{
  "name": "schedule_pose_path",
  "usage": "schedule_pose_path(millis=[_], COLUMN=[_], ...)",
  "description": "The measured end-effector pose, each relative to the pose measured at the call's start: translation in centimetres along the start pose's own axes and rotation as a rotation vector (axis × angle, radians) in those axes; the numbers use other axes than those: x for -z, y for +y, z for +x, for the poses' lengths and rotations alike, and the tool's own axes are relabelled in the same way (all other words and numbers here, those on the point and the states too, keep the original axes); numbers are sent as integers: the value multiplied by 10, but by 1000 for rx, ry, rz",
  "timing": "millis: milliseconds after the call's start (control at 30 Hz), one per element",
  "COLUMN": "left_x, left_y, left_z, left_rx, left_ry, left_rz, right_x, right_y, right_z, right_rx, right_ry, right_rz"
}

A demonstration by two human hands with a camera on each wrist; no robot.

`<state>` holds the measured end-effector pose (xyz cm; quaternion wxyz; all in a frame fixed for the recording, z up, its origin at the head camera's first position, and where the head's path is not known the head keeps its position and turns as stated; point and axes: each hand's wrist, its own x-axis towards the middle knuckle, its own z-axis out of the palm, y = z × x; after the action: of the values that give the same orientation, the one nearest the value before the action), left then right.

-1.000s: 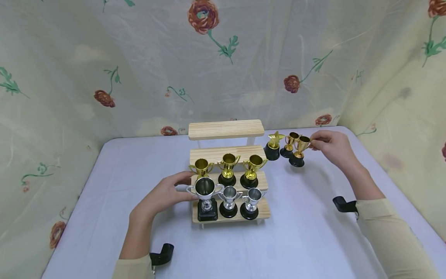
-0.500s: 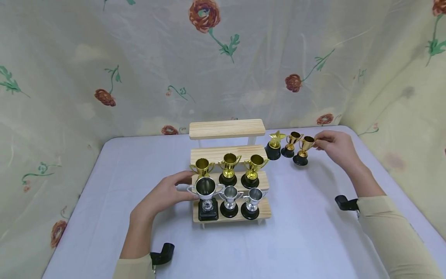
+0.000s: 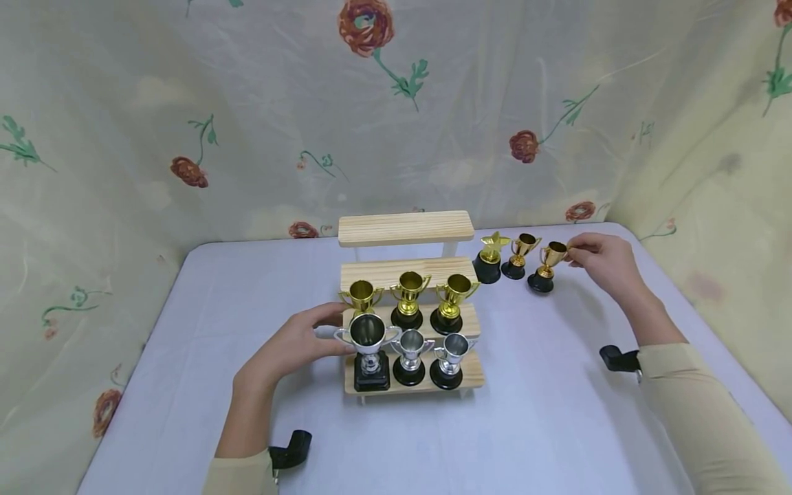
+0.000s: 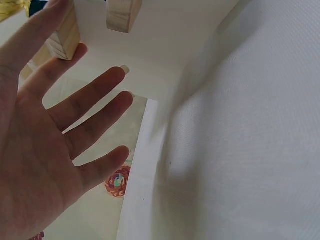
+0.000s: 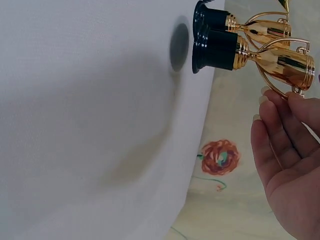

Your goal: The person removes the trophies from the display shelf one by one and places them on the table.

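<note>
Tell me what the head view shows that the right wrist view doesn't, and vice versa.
Only the head view: the wooden tiered stand, its three silver trophy cups and three yellow-gold trophy cups, the left grip.

Only the right wrist view: the palm of the right grip, and a distinct oval shadow on the tablecloth.

Both: the right grip pinching a handle of a coppery-gold trophy cup, another matching cup beside it, the tablecloth and floral backdrop.

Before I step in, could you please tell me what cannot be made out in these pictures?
Head view: left gold cup, base mostly hidden by the large silver cup.
Left wrist view: gold object, cut off at the top left corner, so unidentifiable.
Right wrist view: rear cup, partly behind the held cup; right hand, cut off by the right edge.
</note>
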<state>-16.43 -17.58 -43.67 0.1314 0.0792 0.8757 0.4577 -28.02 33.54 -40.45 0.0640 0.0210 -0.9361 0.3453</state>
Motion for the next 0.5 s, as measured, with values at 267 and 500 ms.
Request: schedule_pose_path(millis=[267,500], left_x=[0,-1], left_y=[-2,-4], left_z=[2,1], left_rx=[-16,-18], left_ry=[4,10], left_rz=[-8,-14], right_x=[-3,-6], right_y=[5,14], right_z=[4,9], right_rx=[4,11], right_ry=[-7,-1], right_rz=[11,21])
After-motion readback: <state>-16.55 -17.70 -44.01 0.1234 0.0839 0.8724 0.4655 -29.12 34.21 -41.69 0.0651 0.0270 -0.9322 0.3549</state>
